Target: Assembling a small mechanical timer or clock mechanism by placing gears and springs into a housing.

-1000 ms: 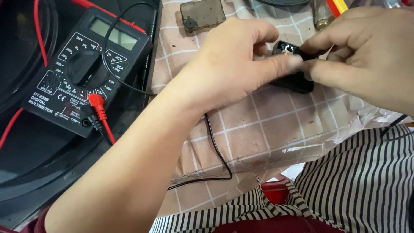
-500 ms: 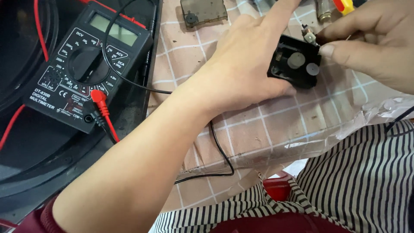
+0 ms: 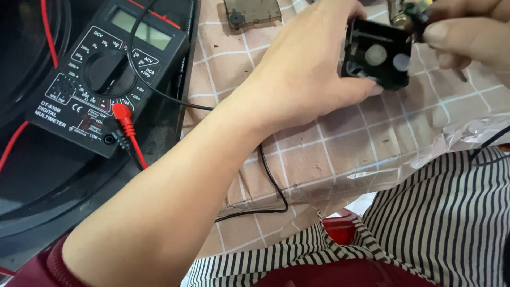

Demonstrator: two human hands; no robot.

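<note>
Black casing (image 3: 378, 59): above the checked cloth (image 3: 340, 143), gripped in my left hand (image 3: 303, 79), fingers closed round its edge. My right hand (image 3: 467, 34) pinches a small part (image 3: 406, 13) at its top corner. Risk: a loose pinch could drop that part. Multimeter (image 3: 103, 74) lies well left.

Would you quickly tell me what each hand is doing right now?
Left hand: closed around the black square casing.
Right hand: pinching a small component at the casing's top corner.
</note>
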